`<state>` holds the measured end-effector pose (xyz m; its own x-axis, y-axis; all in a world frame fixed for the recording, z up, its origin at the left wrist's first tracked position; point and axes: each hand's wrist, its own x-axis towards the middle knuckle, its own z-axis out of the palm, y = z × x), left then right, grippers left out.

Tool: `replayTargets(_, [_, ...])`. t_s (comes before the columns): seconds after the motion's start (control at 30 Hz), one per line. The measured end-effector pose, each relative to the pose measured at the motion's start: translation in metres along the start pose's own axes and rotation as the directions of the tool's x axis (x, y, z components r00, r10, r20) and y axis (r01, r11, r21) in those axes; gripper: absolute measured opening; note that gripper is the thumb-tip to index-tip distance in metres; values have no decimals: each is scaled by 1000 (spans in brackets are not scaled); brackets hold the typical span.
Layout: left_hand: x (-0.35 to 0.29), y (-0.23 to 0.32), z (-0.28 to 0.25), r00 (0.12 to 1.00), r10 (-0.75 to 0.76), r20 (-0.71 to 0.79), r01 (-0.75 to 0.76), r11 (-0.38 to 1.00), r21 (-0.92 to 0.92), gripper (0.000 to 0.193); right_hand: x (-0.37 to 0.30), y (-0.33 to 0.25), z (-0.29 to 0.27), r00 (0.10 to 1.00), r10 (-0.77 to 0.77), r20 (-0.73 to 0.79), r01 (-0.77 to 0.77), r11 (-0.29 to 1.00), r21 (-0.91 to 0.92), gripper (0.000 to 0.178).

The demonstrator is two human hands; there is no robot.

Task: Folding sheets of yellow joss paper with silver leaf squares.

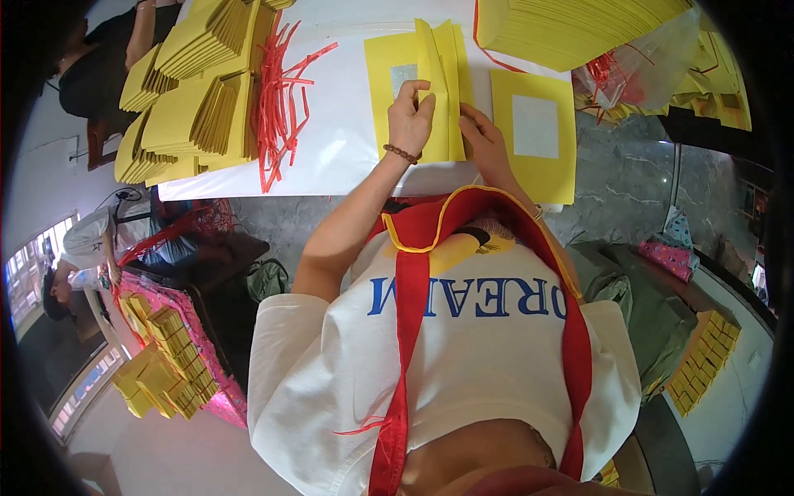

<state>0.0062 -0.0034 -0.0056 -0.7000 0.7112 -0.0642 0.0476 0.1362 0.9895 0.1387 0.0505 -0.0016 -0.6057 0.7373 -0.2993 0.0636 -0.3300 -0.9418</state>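
Note:
Folded sheets of yellow paper [443,74] stand partly raised on the white-covered table in front of me. My left hand [411,118], with a brown bead bracelet at the wrist, has its index finger and thumb bent against the left side of the fold. At the right edge of the same paper my right hand [485,140] grips with curled fingers, some hidden behind it. Beneath the fold, a flat yellow sheet with a pale silvery square [403,76] shows at the left. Another yellow sheet with a whitish square [561,124] lies to the right of my right hand.
Stacks of folded yellow paper [192,116] fill the table's left side, beside loose red strips [281,99]. A large yellow stack [579,29] stands far right, near a clear plastic bag [649,70]. Another person [91,240] sits at the left, near yellow bundles [169,355] on pink cloth.

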Motion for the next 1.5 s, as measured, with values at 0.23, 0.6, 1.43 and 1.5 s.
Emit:
replayTargets(0.23, [1,-4,2,999,28,-16,-28,999,34,13,2,7,-2,999,-46,5,46,997,-67,38])
replayTargets(0.6, [-5,11,3,1000,-17,3,16,995,100,14,1,3,-2,998,-69,-2,68,992,-109,37])
replayTargets(1.43, [2,14,14,994,47,103,-75,957,280,77,0,-9,1,999,45,10,-46,995,90,36])
replayTargets(1.5, [3,8,13,992,60,110,-84,969,230,74,0,-9,1,999,36,5,-36,996,79,36])
